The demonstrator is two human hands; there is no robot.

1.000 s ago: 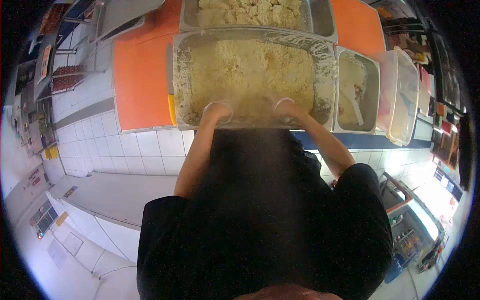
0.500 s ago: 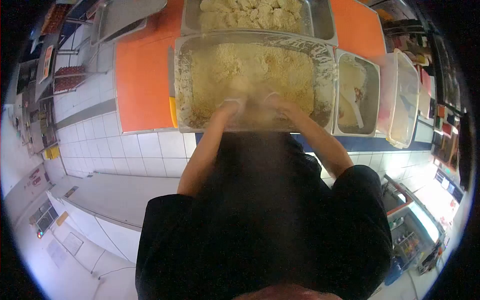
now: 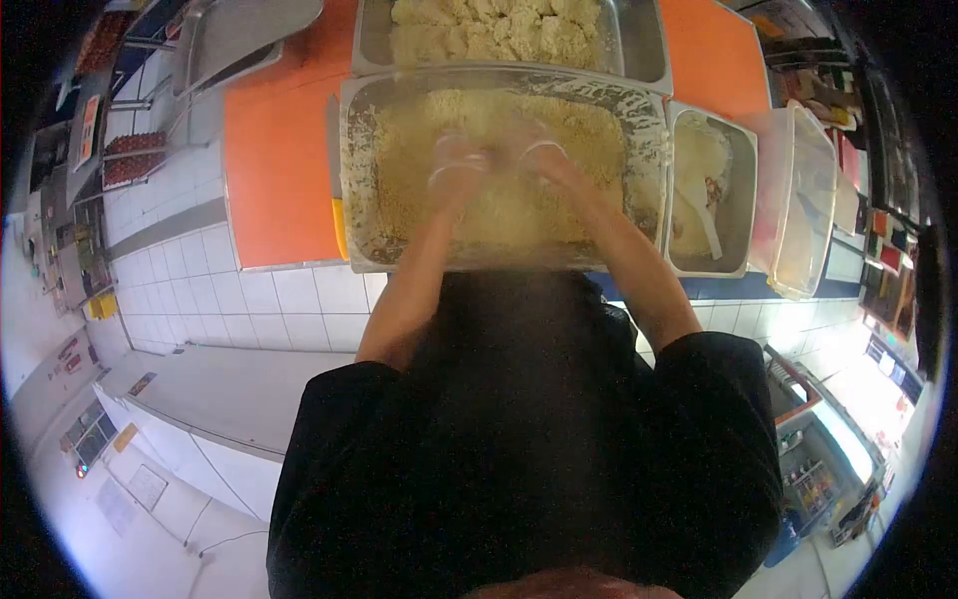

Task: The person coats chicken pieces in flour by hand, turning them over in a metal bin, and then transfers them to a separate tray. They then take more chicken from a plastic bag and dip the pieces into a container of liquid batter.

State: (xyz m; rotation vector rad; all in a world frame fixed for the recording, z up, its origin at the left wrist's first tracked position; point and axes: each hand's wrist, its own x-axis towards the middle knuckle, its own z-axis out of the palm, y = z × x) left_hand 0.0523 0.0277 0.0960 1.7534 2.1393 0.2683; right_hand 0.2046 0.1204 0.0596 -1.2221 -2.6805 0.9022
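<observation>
A large metal pan (image 3: 647,190) in front of me holds a layer of pale yellow, crumbly flour-like coating (image 3: 404,200). My left hand (image 3: 464,158) is over the left middle of this pan, at or just above the coating. Beside it, a short gap away, my right hand (image 3: 534,150) is over the pan's middle. Both hands seem to wear thin clear gloves with pale cuffs. Motion and haze smear the fingers, so I cannot make out their shape or anything between them.
Beyond the large pan, another metal pan (image 3: 631,45) holds several lumpy coated pieces (image 3: 499,32). To the right, a smaller metal pan (image 3: 738,200) contains pale powder and a white-handled utensil (image 3: 707,222). A clear plastic tub (image 3: 806,200) stands farther right. Orange counter (image 3: 284,170) extends left, with metal trays (image 3: 244,35) behind.
Both hands have moved forward, from the near side of the large pan to its middle and far part. The coating's surface between the forearms now shows more.
</observation>
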